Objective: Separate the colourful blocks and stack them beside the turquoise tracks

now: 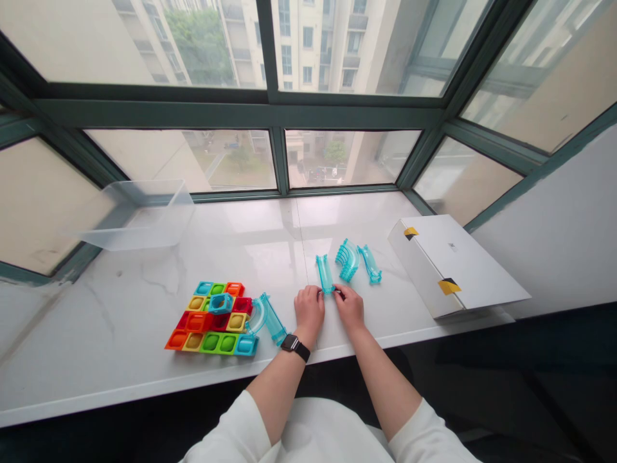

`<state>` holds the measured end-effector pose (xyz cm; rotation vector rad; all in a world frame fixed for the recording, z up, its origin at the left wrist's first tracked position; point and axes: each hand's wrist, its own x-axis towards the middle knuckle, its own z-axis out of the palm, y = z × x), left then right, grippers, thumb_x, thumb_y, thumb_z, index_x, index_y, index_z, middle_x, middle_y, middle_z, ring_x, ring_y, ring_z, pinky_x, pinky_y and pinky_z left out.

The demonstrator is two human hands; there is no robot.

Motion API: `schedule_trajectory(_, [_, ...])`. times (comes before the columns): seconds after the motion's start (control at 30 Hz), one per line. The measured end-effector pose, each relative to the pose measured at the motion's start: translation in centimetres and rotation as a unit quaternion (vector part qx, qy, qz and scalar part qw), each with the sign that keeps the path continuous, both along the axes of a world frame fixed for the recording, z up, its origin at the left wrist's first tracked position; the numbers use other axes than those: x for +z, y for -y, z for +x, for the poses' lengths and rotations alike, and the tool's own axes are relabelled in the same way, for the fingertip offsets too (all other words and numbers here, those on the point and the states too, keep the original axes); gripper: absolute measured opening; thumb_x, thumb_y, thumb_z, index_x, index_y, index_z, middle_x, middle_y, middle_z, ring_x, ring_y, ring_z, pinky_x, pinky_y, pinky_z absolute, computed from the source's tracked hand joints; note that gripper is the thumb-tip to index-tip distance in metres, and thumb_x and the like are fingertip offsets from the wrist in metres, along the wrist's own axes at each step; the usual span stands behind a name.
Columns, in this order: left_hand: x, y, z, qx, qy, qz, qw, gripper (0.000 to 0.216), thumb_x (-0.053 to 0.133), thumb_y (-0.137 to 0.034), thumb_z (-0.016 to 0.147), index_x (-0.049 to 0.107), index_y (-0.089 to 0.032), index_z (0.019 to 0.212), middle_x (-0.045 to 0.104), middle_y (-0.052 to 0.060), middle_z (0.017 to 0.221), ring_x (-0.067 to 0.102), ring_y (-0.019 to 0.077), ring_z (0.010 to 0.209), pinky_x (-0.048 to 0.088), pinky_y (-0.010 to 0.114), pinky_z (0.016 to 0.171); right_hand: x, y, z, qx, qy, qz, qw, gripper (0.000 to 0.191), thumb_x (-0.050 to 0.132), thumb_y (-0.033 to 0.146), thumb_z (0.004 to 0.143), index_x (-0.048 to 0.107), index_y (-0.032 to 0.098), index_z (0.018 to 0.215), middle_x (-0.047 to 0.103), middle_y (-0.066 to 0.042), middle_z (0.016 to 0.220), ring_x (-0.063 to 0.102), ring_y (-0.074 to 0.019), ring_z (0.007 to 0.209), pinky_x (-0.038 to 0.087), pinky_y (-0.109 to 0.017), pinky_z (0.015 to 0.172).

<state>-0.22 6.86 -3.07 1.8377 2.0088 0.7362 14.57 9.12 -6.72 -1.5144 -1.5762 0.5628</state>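
A straight piece of clear blue toy track [324, 273] lies on the white sill, pointing away from me. My left hand [309, 312], with a black watch on its wrist, has its curled fingers at the near left corner of this track. From the other side, my right hand [349, 307] pinches the near right corner. The fingertips are small in view. Just beyond the right hand are stacked curved track pieces [348, 260] and a sloped track piece [370, 264]. Left of my left hand, another straight track piece [273, 319] lies beside a curved one [257, 316].
Colourful square blocks [209, 321] form a grid at the left, with a raised blue block [220, 303] on top. A clear plastic bin [139, 238] stands at the back left. At the right is a white box [463, 267]. Windows close off the back of the sill [120, 360].
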Motion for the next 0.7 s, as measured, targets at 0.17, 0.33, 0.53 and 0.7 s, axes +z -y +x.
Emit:
schedule_trajectory(0.17, [-0.15,0.0,-0.08,-0.001,0.001,0.007,1.0,0.012,0.053,-0.024,0.103,0.065,-0.024,0.103,0.07,0.007,0.105,0.061,0.0252,0.099,0.043,0.038,0.087,-0.14,-0.05,-0.06,-0.001,0.0,-0.002,1.0,0.028,0.056,0.034,0.095,0.08,0.025,0.106,0.082,-0.007,0.107,0.076,-0.0268,0.096,0.06,-0.042,0.092])
schedule_trajectory(0.33, [-0.24,-0.06,0.0,0.009,0.011,0.014,1.0,0.013,0.053,-0.025,0.103,0.065,-0.023,0.107,0.071,0.008,0.108,0.062,0.025,0.101,0.044,0.037,0.088,0.06,-0.23,-0.33,-0.014,0.011,-0.01,1.0,0.029,0.055,0.037,0.095,0.08,0.025,0.105,0.082,-0.007,0.107,0.076,-0.0277,0.096,0.06,-0.043,0.091])
schedule_trajectory(0.53, [-0.52,-0.13,0.08,0.017,0.02,0.023,0.999,0.014,0.054,-0.025,0.102,0.064,-0.021,0.112,0.071,0.009,0.112,0.064,0.0255,0.106,0.045,0.038,0.092,0.44,-0.47,-0.62,-0.02,0.014,-0.018,1.0,0.029,0.055,0.04,0.096,0.079,0.025,0.102,0.082,-0.007,0.103,0.075,-0.0262,0.089,0.059,-0.04,0.086])
schedule_trajectory(0.7, [-0.59,-0.09,0.09,0.016,0.021,0.028,0.999,0.015,0.056,-0.025,0.101,0.064,-0.02,0.113,0.071,0.009,0.112,0.064,0.0257,0.106,0.046,0.038,0.092,0.44,-0.59,-0.75,-0.028,0.03,-0.027,0.999,0.029,0.054,0.04,0.096,0.078,0.024,0.102,0.081,-0.006,0.101,0.073,-0.0247,0.085,0.057,-0.037,0.081])
